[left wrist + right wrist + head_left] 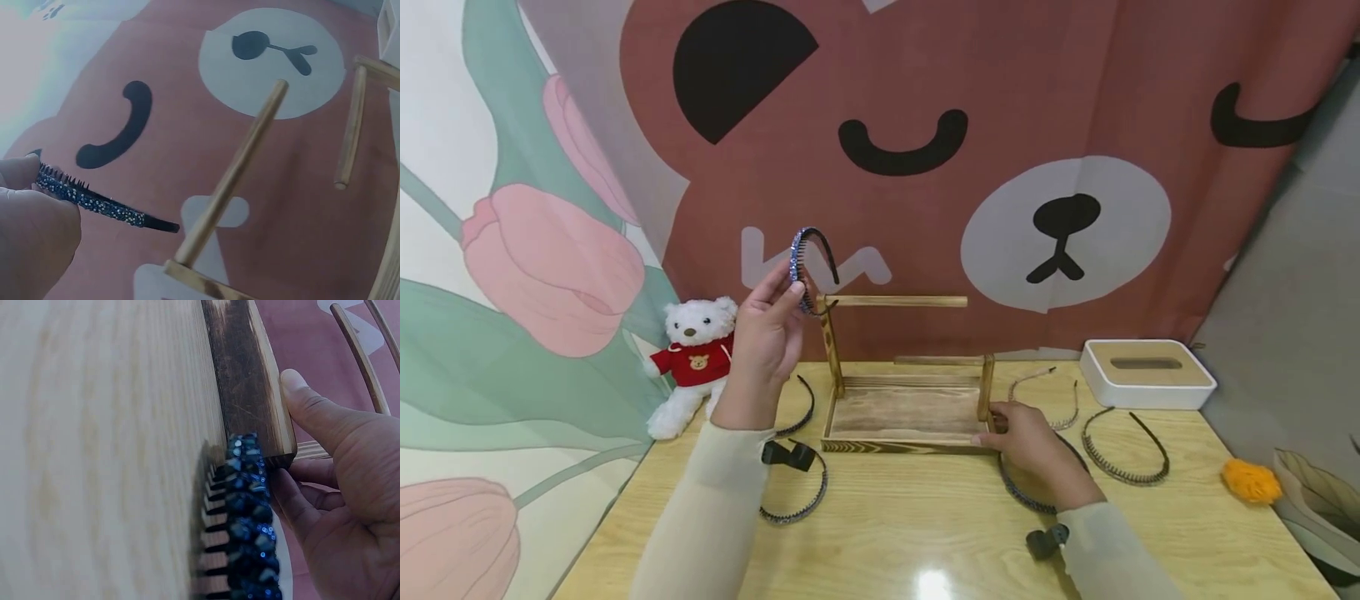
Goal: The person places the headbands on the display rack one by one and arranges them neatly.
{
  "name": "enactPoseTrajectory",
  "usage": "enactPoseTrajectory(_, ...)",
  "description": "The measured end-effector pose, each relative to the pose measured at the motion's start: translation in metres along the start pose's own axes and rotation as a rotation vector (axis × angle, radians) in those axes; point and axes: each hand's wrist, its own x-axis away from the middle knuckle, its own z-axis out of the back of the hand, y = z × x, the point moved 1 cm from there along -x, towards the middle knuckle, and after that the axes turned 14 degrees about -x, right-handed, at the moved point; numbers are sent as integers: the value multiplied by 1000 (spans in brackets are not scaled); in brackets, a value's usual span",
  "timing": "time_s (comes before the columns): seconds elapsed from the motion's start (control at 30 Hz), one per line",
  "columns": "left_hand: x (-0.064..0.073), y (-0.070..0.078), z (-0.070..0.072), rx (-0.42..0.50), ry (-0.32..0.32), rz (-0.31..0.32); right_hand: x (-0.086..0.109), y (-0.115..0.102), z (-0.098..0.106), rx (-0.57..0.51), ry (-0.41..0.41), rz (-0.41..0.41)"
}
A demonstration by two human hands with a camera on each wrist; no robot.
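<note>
Nearest, on the tabletop (865,542), a glittering headband (790,518) lay below the left hand (771,333), and a dark beaded headband (250,519) lay just beside and below the right hand (1030,433). The right hand gripped the front right corner of the wooden stand (910,447), thumb over the rail and fingers around the corner.

Farther up, the left hand pinched a blue jewelled headband (794,257) between thumb and fingers, holding it upright in the air with its jewelled curve toward the hand and its two ends pointing right, away from it. The key relation was with the upper rod (895,301): it ran rightward from the left post (831,350), beside that hand, to a free tip well apart from it. The headband thus hung at the rod's fixed end; the left wrist view showed a gap between its visible end and the rod. The left hand was much the nearer to this rod.

The lower rod (936,361) pointed the opposite way, leftward from the right post (986,392), above the right hand. Beyond the left hand's wrist sat a white toy bear (696,362); a tissue box (1150,392) stood farther back, right of the right hand.
</note>
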Motion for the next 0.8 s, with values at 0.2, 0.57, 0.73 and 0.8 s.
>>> enactPoseTrajectory(0.2, -8, -28, -4, -75, 42, 38, 1, -2, 0, -12, -4, 0)
enactPoseTrajectory(0.57, -9, -85, -1, -132, 155, 188, 0, -3, -2, -1, 10, -8)
enactPoseTrajectory(0.73, -8, -97, 2, -169, 182, 229, 0, -2, -2, 5, 12, -11)
enactPoseTrajectory(0.8, -8, -101, 4, -180, 184, 240, 1, -1, -2, 6, 13, -12)
